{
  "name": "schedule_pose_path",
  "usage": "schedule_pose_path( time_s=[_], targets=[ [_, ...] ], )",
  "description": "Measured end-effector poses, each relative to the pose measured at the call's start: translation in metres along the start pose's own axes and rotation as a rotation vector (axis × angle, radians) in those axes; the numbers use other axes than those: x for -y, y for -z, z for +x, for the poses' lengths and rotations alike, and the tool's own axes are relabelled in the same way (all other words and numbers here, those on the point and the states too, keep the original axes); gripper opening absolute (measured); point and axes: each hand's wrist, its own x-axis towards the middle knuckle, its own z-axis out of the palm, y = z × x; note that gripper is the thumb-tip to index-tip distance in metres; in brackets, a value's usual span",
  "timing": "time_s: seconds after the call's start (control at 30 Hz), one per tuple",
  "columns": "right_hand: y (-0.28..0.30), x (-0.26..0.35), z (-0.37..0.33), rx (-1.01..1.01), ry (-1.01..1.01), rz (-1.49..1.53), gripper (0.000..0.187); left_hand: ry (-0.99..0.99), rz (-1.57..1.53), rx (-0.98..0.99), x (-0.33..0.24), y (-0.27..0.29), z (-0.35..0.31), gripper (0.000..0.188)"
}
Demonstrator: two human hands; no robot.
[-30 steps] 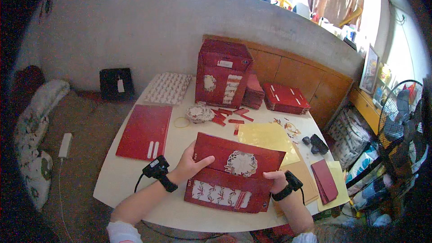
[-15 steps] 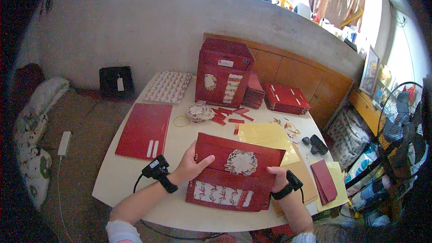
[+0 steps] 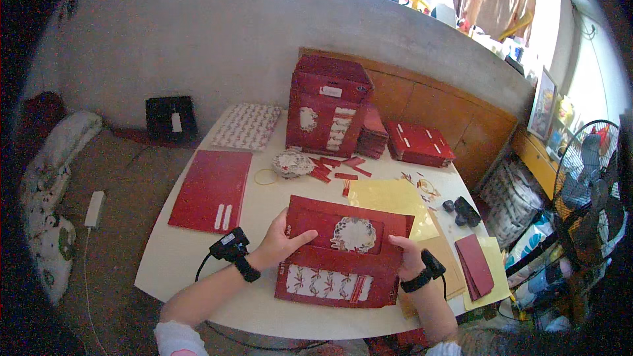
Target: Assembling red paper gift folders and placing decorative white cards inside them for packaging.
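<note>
At the frame's lower centre, the left hand (image 3: pixel 278 245) and right hand (image 3: pixel 410 260) grip opposite sides of the red printed card (image 3: pixel 343 256), longer axis crosswise

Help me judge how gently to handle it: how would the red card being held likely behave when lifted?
The card is probably fairly stiff, since it shows little sag between its held sides. It is likely light for its size, as it looks thin. It seems unlikely to roll, being broad and flat.

Sleeves (image 3: pixel 179 341): white
Wrist straps (image 3: pixel 248 269): black, both arms
Strap-mounted boxes (image 3: pixel 229 245): black — pale marking on left
Cables (image 3: pixel 201 270): thin, black
</note>
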Motion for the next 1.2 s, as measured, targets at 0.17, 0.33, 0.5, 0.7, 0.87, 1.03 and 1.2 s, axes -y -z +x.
schedule_pose_path(
  time_s=[0.17, 0.33, 0.5, 0.7, 0.87, 1.03, 1.2],
  targets=[
    [0.024, -0.014, 0.003, 0.127, 0.096, 0.068, 0.057, 0.007, 0.001, 0.029, 0.000, 0.000, -0.001, 0.059],
    [0.027, -0.018, 0.001, 0.240, 0.146, 0.112, 0.069, -0.041, 0.016, 0.034, -0.005, -0.001, -0.007, 0.065],
    [0.031, -0.023, 0.003, 0.204, 0.208, 0.158, 0.067, -0.062, 0.038, 0.051, -0.006, -0.002, -0.006, 0.066],
    [0.023, -0.025, 0.001, 0.094, 0.220, 0.163, 0.067, -0.061, 0.046, 0.052, -0.002, -0.002, -0.005, 0.061],
    [0.008, -0.017, -0.003, 0.142, 0.181, 0.148, 0.065, -0.040, 0.036, 0.040, -0.003, -0.002, -0.006, 0.059],
    [0.020, -0.020, 0.003, 0.141, 0.160, 0.167, 0.063, -0.041, 0.041, 0.010, -0.007, -0.006, -0.006, 0.057],
    [0.006, -0.015, 0.000, 0.101, 0.150, 0.177, 0.058, -0.065, 0.047, -0.016, -0.005, -0.007, -0.006, 0.052]
  ],
)
